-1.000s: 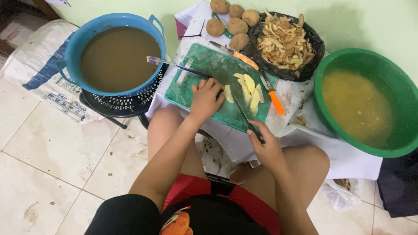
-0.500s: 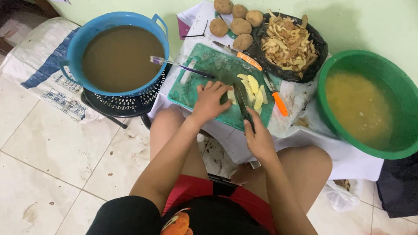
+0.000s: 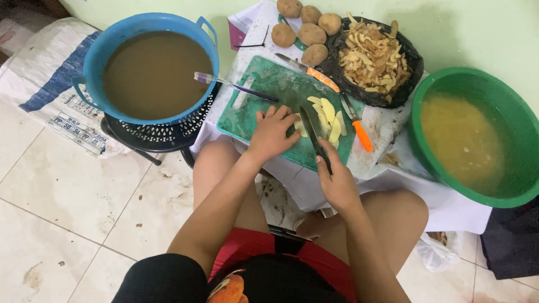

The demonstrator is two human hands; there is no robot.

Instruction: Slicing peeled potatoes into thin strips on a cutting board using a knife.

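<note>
Potato slices [image 3: 327,115] lie by the green cutting board's [image 3: 264,90] right edge; left hand [image 3: 272,133] presses what seems a potato piece, right hand [image 3: 338,182] grips the knife [image 3: 312,134]. Blue tub [image 3: 120,33] holds brown water, green basin [image 3: 449,78] yellowish.

- The cutting board [image 3: 264,101] is laid on the table [image 3: 387,132], with potato slices [image 3: 327,115] on it.
- One basin [image 3: 149,67] is set left of the board, another basin [image 3: 477,134] right.
- Whole potatoes [image 3: 306,28] and a bag of peelings [image 3: 373,56] are placed behind the board.
</note>
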